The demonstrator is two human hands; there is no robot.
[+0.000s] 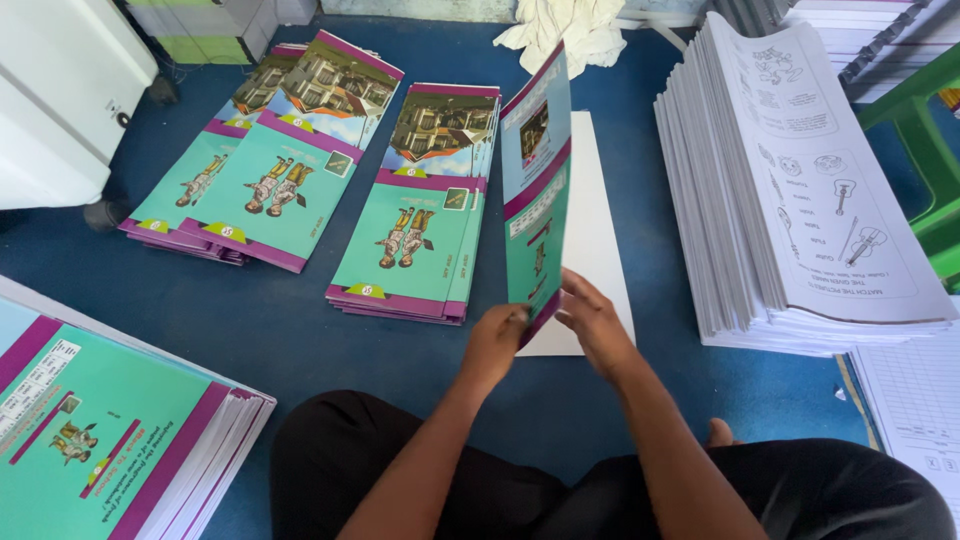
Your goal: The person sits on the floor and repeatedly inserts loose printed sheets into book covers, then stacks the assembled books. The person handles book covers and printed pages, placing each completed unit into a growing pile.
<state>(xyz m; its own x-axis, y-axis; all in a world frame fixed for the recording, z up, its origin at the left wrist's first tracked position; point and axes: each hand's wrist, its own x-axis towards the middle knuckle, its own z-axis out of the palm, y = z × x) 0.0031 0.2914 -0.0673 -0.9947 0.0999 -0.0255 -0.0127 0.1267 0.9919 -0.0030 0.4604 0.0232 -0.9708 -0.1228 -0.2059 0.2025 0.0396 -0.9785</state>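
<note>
white sheet (pixel 598 250) partly hidden behind upright cover (pixel 537 190), bottom-left book stack (pixel 110 440) cut by frame edge, right-hand lined sheets (pixel 915 400) cropped

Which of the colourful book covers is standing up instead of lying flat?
The teal and purple cover held on edge by the left hand and right hand. The other covers lie flat in stacks on the blue floor.

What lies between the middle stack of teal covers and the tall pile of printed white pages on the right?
In the head view, the folded cover held upright by both hands, and behind it a white sheet flat on the blue floor.
</note>
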